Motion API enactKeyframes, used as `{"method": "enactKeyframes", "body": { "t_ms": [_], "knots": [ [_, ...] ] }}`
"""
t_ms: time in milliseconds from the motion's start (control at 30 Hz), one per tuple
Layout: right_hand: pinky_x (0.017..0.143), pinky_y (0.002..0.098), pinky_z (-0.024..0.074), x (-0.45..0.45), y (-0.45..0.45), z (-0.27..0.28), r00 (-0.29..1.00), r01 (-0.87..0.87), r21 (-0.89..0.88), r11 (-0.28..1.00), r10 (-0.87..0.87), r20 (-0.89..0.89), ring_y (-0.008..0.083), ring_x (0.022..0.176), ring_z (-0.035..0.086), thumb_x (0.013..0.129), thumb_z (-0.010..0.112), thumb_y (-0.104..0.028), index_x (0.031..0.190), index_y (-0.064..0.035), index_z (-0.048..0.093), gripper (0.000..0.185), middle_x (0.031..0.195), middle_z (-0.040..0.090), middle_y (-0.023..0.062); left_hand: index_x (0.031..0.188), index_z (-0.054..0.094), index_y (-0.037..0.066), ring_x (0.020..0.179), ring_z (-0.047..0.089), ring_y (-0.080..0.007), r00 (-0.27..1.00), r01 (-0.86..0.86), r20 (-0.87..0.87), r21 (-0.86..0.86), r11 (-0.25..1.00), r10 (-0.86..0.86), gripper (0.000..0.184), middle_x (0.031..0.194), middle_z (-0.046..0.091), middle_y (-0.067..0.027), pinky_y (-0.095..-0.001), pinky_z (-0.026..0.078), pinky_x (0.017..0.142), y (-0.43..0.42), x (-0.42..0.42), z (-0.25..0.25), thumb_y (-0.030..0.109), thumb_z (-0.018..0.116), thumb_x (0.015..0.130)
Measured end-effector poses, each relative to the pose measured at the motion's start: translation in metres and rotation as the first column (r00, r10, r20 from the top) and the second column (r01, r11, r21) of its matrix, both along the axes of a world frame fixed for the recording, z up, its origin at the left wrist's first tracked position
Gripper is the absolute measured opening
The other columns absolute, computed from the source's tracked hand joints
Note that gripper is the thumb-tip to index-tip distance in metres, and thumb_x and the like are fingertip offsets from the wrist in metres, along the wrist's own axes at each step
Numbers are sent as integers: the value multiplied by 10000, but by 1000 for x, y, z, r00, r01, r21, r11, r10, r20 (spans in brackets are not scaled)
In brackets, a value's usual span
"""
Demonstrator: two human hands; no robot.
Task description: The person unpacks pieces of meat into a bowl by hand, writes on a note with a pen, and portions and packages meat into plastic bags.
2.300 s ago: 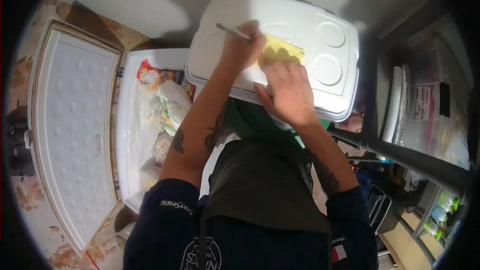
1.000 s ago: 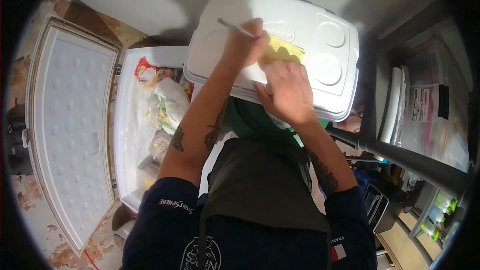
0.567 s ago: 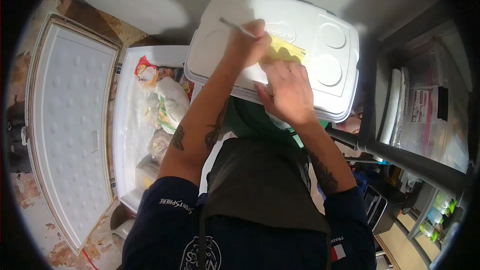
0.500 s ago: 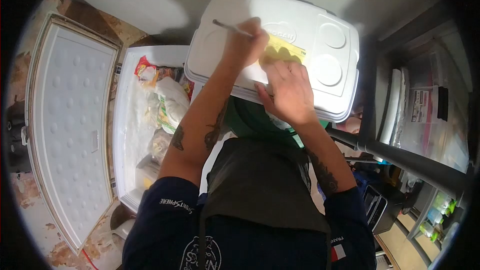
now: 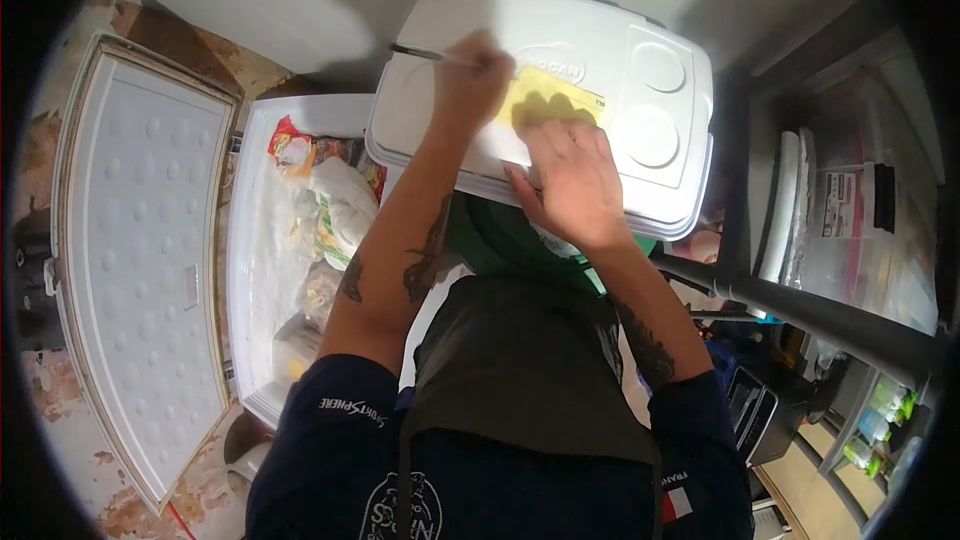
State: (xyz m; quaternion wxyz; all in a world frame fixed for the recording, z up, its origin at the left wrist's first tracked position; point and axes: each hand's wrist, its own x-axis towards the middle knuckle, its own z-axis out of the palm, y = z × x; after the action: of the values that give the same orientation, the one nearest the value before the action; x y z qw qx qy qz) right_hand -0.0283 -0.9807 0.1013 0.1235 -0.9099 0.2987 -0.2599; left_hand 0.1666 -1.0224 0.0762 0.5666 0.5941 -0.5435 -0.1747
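Observation:
My left hand (image 5: 472,88) is closed around a pen (image 5: 418,52), whose dark back end points left; the hand is a little blurred and the pen tip is hidden. It is at the left edge of a yellow paper slip (image 5: 578,93) with printed lines. My right hand (image 5: 575,172) lies over the lower part of the slip, fingers stretched out and thumb apart to the left. Under both hands is the white lid (image 5: 600,155) of a cooler, with raised letters and two round recesses at the right.
On the left, a chest freezer (image 5: 258,190) stands open with bagged food (image 5: 340,205) inside and its lid (image 5: 145,240) swung out. Something green (image 5: 490,235) is below the cooler. A dark rack (image 5: 830,325) holding clear plastic bins (image 5: 850,190) stands at the right.
My left hand has moved left and slightly down with the pen, which now lies flatter. More of the yellow slip's left side shows. My right hand has hardly moved.

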Motion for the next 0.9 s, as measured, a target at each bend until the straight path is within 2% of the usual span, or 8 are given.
{"method": "enactKeyframes", "body": {
  "t_ms": [33, 233, 333, 433, 633, 733, 833, 900],
  "knots": [
    [970, 418, 426, -1, 0, -1, 1000, 2, -7, 1000, -2, 7, 296, 1072, 564, 870, 681, -266, 1164, -38, 630, 376, 1146, 627, 111, 684, 389, 48, 629, 369, -73, 997, 10, -83, 14, 1000, -9, 282, 624, 416, 22, -301, 367, 541, -1, 1, -1, 3, 625, 831],
    [964, 407, 448, -2, 1, -3, 1000, -8, -1, 1000, 8, 22, 299, 1054, 580, 866, 681, -243, 1200, -28, 631, 401, 1187, 629, 110, 675, 373, 68, 643, 360, -62, 943, 41, 331, -2, 999, -38, 284, 633, 414, 29, -277, 352, 537, -4, -12, 0, -45, 581, 832],
    [967, 408, 456, -4, 7, -5, 998, 16, 1, 1000, -16, 53, 303, 1046, 583, 852, 685, -224, 1232, -20, 624, 435, 1227, 625, 113, 673, 350, 73, 631, 342, -75, 971, 77, 223, 67, 995, -90, 296, 629, 395, 30, -283, 342, 526, -6, -14, -2, -46, 573, 825],
    [978, 411, 456, -4, 10, -7, 998, 29, 18, 999, -30, 63, 305, 1052, 580, 829, 695, -210, 1252, -15, 618, 472, 1266, 617, 116, 679, 339, 70, 620, 335, -89, 968, 92, 225, 83, 992, -109, 300, 621, 381, 30, -300, 340, 515, -6, -13, -2, -45, 581, 816],
    [994, 415, 447, -4, 8, -9, 995, 20, 24, 999, -23, 101, 307, 1066, 571, 804, 707, -197, 1257, -17, 616, 496, 1284, 612, 112, 687, 343, 64, 602, 332, -95, 919, 98, 382, 6, 995, -93, 297, 599, 383, -8, -316, 349, 506, -3, -18, 7, -43, 587, 818],
    [998, 423, 443, -4, 8, -8, 994, 14, 31, 999, -17, 109, 308, 1078, 565, 805, 704, -196, 1257, -17, 613, 494, 1281, 609, 111, 691, 349, 58, 597, 335, -116, 945, 105, 311, 5, 994, -101, 288, 600, 390, -40, -329, 365, 512, -5, -17, 1, -27, 595, 814],
    [1000, 427, 440, -3, 8, -8, 995, 15, 37, 999, -18, 94, 308, 1092, 561, 809, 703, -199, 1255, -17, 611, 490, 1286, 605, 112, 696, 359, 54, 593, 345, -141, 914, 82, 397, 13, 997, -81, 276, 604, 399, -59, -341, 376, 518, -5, -16, 1, -1, 608, 804],
    [1001, 427, 438, -3, 9, -7, 995, 19, 31, 999, -22, 93, 309, 1099, 558, 815, 700, -202, 1252, -16, 610, 484, 1295, 601, 114, 701, 367, 51, 590, 354, -153, 946, 93, 308, 46, 995, -103, 267, 605, 405, -73, -351, 379, 519, -5, -16, 1, 15, 613, 798]
  ]
}}
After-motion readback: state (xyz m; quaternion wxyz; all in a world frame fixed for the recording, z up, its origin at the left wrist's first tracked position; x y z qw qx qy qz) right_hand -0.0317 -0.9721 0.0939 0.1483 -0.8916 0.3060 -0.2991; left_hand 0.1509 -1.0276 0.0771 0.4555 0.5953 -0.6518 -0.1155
